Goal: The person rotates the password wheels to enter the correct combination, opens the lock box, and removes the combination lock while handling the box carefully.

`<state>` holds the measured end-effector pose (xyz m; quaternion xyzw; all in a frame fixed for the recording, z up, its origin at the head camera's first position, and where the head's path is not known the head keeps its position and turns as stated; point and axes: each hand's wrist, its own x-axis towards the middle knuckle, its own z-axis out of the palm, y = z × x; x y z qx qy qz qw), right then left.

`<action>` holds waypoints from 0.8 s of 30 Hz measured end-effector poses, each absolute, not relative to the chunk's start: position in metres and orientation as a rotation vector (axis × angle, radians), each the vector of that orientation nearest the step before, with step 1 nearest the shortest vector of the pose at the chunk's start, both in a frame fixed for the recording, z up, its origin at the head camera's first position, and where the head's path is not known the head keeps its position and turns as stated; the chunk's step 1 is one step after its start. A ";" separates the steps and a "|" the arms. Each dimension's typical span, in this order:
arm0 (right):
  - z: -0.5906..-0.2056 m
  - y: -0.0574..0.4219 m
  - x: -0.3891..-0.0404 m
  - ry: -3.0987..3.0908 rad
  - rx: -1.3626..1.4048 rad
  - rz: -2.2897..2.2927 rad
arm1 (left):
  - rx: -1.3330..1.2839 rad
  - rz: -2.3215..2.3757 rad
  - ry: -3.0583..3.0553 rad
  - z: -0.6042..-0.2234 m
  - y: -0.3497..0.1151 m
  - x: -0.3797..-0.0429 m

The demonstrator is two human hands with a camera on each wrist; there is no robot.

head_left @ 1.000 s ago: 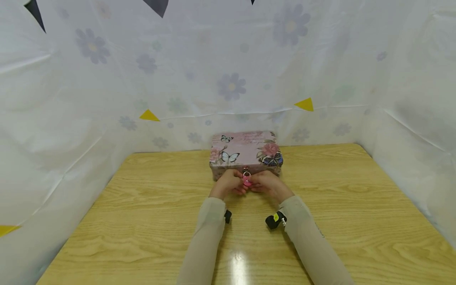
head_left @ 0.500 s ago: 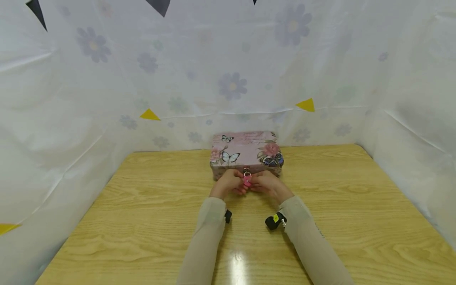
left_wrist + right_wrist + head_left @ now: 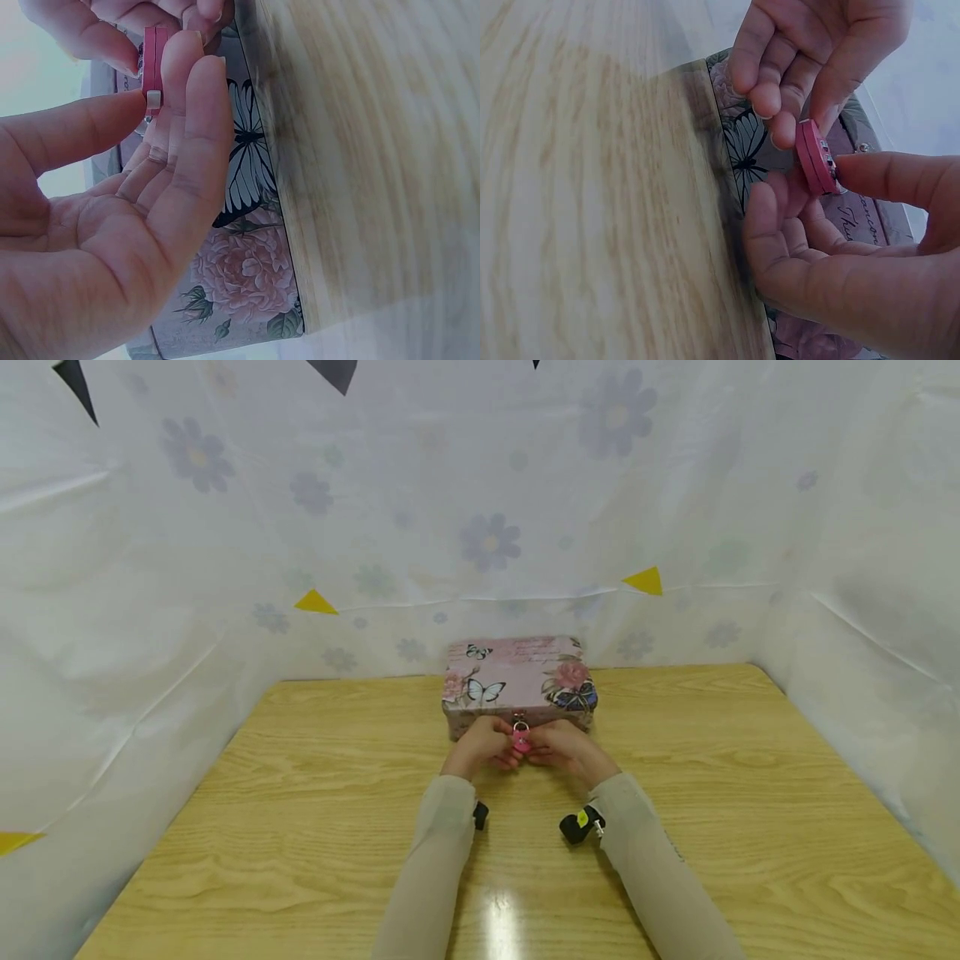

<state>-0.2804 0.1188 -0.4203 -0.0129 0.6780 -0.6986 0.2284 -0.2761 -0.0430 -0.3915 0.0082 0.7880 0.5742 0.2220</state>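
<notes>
A pink combination padlock (image 3: 521,741) hangs by its shackle from the metal clasp at the front of a closed pink box (image 3: 517,677) printed with butterflies and roses. My left hand (image 3: 482,745) pinches the padlock between thumb and fingers from the left side. From the other side my right hand (image 3: 566,748) grips it too, and in the right wrist view the right thumb lies against the number dials on the padlock (image 3: 817,157). In the left wrist view, the left thumb and fingertips bracket the padlock (image 3: 154,71) at its edge.
The box stands at the far edge of a wooden table (image 3: 337,827), close to a white flowered curtain (image 3: 405,527). Curtain walls also rise on the left and right. Black wrist cameras (image 3: 577,825) are strapped under both sleeves.
Both hands stay at the padlock in nearly the same place. The padlock has shifted very slightly between the fingers; the box has not moved.
</notes>
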 end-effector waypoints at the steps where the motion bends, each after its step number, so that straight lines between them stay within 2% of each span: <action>1: -0.420 0.119 -0.280 1.866 -0.025 -1.918 | 0.025 1.589 2.180 -0.392 -0.043 -0.276; 24: -0.418 0.119 -0.279 1.868 -0.102 -1.921 | 0.037 1.593 2.173 -0.391 -0.043 -0.275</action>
